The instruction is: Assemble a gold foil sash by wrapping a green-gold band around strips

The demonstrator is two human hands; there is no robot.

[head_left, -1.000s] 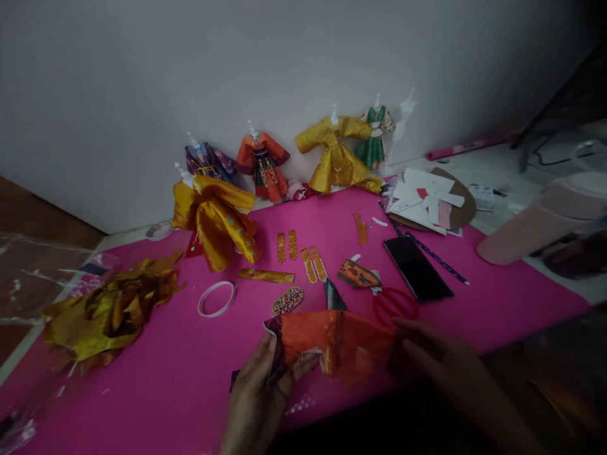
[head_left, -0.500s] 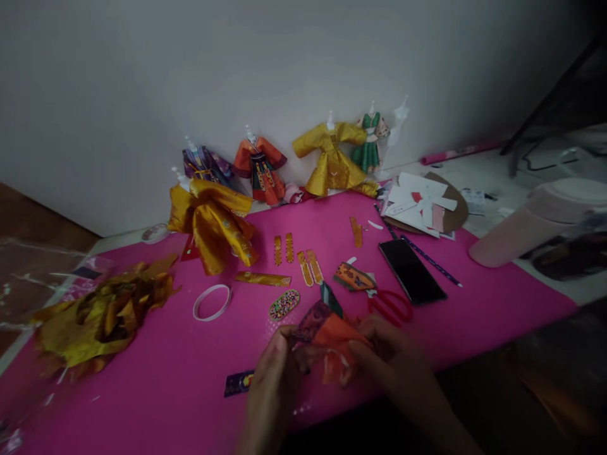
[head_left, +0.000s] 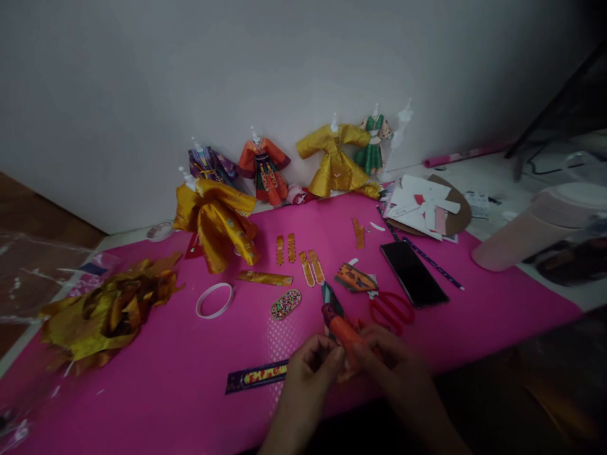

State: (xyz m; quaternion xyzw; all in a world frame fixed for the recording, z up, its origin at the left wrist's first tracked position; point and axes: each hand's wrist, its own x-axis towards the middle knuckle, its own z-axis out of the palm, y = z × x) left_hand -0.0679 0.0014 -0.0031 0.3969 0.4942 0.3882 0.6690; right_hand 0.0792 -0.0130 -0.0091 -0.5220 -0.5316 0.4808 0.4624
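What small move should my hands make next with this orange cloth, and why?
Perhaps smooth the orange cloth with your right hand while your left hand steadies it, since it looks narrow and bunched between them.

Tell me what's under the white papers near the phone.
A brown board sticks out from under the white papers, mostly past their right side. Its middle, and anything else beneath them, is covered, so I can't tell.

Mat (head_left: 180,385) pink — scissors (head_left: 391,309) red-handled — phone (head_left: 413,273) black.
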